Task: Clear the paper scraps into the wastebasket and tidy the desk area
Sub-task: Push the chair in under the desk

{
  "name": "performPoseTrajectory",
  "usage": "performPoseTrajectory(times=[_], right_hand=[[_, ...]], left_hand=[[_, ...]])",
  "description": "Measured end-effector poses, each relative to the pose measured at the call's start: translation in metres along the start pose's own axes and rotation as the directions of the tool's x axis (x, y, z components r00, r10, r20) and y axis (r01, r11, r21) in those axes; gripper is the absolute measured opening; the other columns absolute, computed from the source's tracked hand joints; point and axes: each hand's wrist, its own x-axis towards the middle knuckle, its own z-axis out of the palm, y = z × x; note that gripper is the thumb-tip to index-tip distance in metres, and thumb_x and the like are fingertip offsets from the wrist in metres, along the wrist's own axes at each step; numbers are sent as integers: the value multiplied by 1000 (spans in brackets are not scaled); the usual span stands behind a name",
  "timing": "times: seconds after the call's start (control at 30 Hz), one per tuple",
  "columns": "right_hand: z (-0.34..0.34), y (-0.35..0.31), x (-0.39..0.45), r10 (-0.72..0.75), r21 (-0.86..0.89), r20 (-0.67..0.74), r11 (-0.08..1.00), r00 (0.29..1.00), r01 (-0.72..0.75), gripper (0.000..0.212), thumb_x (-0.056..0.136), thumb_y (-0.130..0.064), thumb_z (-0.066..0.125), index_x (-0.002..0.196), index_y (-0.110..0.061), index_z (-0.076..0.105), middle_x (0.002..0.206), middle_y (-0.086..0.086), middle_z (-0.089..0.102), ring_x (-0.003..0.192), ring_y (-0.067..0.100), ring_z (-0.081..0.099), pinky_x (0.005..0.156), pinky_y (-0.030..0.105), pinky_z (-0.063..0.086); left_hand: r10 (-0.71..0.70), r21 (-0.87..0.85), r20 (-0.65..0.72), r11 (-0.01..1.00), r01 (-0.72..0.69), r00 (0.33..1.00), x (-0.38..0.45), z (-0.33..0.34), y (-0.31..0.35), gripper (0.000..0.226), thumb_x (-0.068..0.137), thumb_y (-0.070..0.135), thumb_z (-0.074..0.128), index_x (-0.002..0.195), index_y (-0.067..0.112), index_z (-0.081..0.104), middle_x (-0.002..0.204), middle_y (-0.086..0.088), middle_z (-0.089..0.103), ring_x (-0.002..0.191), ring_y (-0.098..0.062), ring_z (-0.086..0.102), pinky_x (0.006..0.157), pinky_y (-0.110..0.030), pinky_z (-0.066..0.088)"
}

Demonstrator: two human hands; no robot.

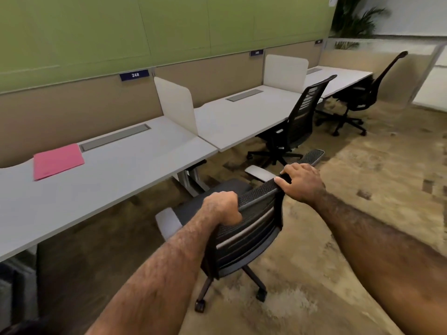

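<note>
Both hands grip the top edge of the mesh back of a black office chair [244, 228] that stands on the carpet just off the front edge of the near table [116, 184]. The left hand [223, 207] is curled shut over the left part of that top edge, fingers wrapped down the far side of the backrest; the right hand [301, 184] is clamped over the right corner of the same edge, its thumb lying along the rim. The chair's seat points toward the table and its white armrests [169, 223] stick out on either side, the left one close to the table's front edge without clearly touching it. On the table, far to the left of the chair and near the back, lies a pink folder [58, 161], flat, with one corner just beside a grey cable-tray lid [115, 140] set into the surface. No paper scraps or wastebasket can be made out. A white divider panel [176, 105] stands at the table's right end, beyond the chair. Further right of the chair, two more black chairs [295, 122] sit at the next tables along the beige and green partition, which carries a blue plate [134, 74] reading 248.
</note>
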Motion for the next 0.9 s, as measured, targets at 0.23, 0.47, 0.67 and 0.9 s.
performPoseTrajectory(times=[0.23, 0.47, 0.67, 0.9], right_hand=[[-17, -47, -33, 33, 93, 121, 995, 992, -45, 52, 96, -58, 32, 119, -23, 63, 124, 7, 61, 119, 28, 51, 102, 42, 35], [-10, -65, -81, 115, 104, 3, 988, 993, -115, 50, 99, -50, 30, 108, -17, 67, 115, 8, 67, 111, 29, 55, 95, 43, 40], [-9, -97, -104, 355, 456, 40, 825, 934, -333, 68, 93, -65, 29, 82, -10, 68, 88, 10, 68, 91, 31, 60, 81, 38, 47], [-10, -171, -145, 407, 582, -102, 765, 908, -278, 80, 81, -79, 29, 68, -11, 69, 67, 0, 68, 69, 20, 62, 71, 37, 53]], left_hand=[[-170, -82, -112, 984, 161, 979, -55, 7, -83, 48, 69, 25, 60, 117, 27, 58, 107, 1, 65, 96, -21, 61, 84, -42, 54], [-229, -167, -193, 966, 198, 954, -104, 15, -153, 49, 67, 18, 61, 114, 31, 59, 107, 6, 64, 97, -17, 59, 89, -43, 52], [-213, -202, -185, 964, 175, 959, -148, 16, -213, 44, 61, 14, 60, 100, 36, 59, 100, 8, 65, 92, -17, 59, 86, -41, 53], [-141, -497, 0, 859, 122, 990, -207, 14, -275, 41, 66, 26, 59, 106, 22, 64, 110, -3, 63, 97, -18, 59, 87, -33, 47]])
